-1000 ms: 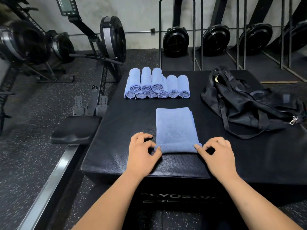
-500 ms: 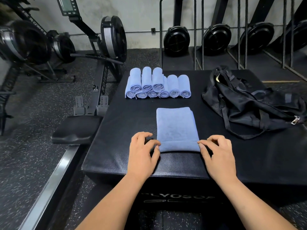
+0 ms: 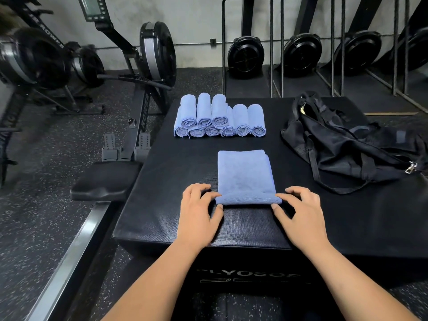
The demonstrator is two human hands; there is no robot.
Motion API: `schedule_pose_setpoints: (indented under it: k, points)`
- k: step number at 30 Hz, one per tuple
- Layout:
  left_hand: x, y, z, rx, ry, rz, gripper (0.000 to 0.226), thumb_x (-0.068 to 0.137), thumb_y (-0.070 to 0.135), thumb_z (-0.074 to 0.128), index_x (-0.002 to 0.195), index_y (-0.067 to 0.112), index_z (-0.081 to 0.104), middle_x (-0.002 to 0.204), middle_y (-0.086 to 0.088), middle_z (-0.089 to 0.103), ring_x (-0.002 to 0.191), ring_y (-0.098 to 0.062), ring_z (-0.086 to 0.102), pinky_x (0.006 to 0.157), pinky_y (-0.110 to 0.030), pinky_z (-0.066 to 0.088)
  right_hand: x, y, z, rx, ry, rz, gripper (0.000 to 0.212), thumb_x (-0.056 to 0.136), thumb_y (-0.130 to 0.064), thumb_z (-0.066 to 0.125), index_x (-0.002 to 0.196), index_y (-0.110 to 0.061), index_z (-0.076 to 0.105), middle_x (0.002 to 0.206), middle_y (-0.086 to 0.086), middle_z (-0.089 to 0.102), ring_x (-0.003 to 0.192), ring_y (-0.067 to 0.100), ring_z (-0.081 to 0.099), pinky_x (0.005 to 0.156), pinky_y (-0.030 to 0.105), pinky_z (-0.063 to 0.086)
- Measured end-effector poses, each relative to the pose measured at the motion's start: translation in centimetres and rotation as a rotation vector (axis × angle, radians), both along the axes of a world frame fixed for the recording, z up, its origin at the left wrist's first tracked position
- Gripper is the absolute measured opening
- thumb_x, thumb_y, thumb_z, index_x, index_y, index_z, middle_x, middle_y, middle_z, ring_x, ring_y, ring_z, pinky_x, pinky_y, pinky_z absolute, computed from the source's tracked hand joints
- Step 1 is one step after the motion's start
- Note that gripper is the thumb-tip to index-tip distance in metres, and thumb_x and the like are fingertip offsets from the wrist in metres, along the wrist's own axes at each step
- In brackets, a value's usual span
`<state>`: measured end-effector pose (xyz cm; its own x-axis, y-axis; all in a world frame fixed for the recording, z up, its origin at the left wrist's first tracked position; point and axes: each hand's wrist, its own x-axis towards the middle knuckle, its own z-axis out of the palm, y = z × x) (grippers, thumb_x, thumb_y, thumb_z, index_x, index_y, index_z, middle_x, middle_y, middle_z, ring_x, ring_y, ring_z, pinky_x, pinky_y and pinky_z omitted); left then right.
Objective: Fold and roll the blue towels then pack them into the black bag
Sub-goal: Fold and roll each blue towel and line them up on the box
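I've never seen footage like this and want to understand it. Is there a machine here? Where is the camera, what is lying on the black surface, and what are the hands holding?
There is no machine at work here, only a person using two bare hands. The camera is worn on the person's head and looks forward and down, which is why both forearms reach in from the bottom of the picture.

The surface is a padded black box in a gym, with rowing machines behind it. A folded blue towel lies in the middle. The left hand and right hand each pinch one end of its near edge, which is curled over into the start of a roll. Farther back is a stack of rolled blue towels. The black bag lies slumped to the right, and no towels show in it.
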<state>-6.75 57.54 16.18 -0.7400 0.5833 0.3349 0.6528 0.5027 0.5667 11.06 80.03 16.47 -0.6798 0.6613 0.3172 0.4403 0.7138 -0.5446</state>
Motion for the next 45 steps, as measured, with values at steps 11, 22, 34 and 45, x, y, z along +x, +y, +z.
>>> schedule_pose_setpoints:
  k: [11,22,34,45]
  points:
    - [0.0,-0.1,0.2,0.035,-0.055,-0.004,0.031,0.092,0.053,0.055,0.082,0.029,0.071,0.131,0.019,0.056,0.135,-0.004,0.03,0.116,-0.028,0.028,0.1,0.0,0.3,-0.104,0.024,-0.022,0.017,0.084,-0.041,0.079,0.076,-0.03,0.069,0.109,-0.019,0.055,0.11,0.013,0.043,0.088,0.037,0.047]
    - [0.2,-0.4,0.6,0.166,0.027,-0.05,0.018,0.092,0.024,0.078,0.105,0.037,0.074,0.136,0.011,0.052,0.136,-0.017,0.039,0.112,-0.032,0.036,0.4,-0.6,0.9,-0.1,0.143,0.029,0.018,0.088,-0.028,0.082,0.101,-0.039,0.076,0.115,-0.015,0.05,0.11,0.013,0.05,0.091,0.035,0.048]
    - [0.0,0.0,0.3,-0.015,0.038,-0.027,0.042,0.089,0.045,0.071,0.129,0.033,0.07,0.139,0.012,0.048,0.141,-0.015,0.034,0.119,-0.035,0.034,0.1,-0.1,0.6,0.007,-0.102,0.056,0.049,0.086,-0.042,0.077,0.133,-0.048,0.063,0.127,-0.021,0.044,0.122,0.015,0.042,0.103,0.04,0.038]
    - [-0.3,-0.3,0.1,0.066,-0.073,-0.036,0.033,0.092,0.054,0.06,0.099,0.027,0.077,0.134,0.019,0.056,0.14,-0.011,0.033,0.117,-0.03,0.031,0.0,0.5,0.4,-0.148,-0.017,0.026,0.012,0.09,-0.038,0.075,0.101,-0.034,0.075,0.119,-0.023,0.054,0.117,0.008,0.039,0.103,0.043,0.04]
